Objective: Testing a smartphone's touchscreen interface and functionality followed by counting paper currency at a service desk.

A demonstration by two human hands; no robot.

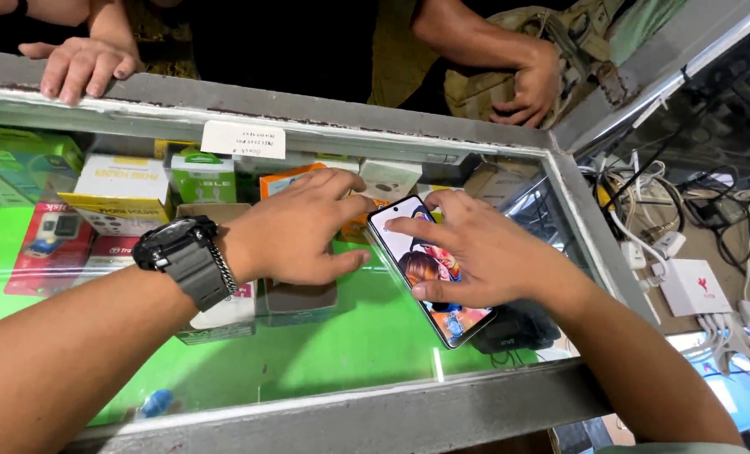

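While lying flat on glass counter (324, 353), smartphone (429, 273) with long axis near-right to far-left; right hand (476, 252) spread open over it, left hand (299, 231) open, fingertips at far-left corner.

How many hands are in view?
4: left hand and right hand on the phone; another person's hands on the counter's far frame, one top left, one top right.
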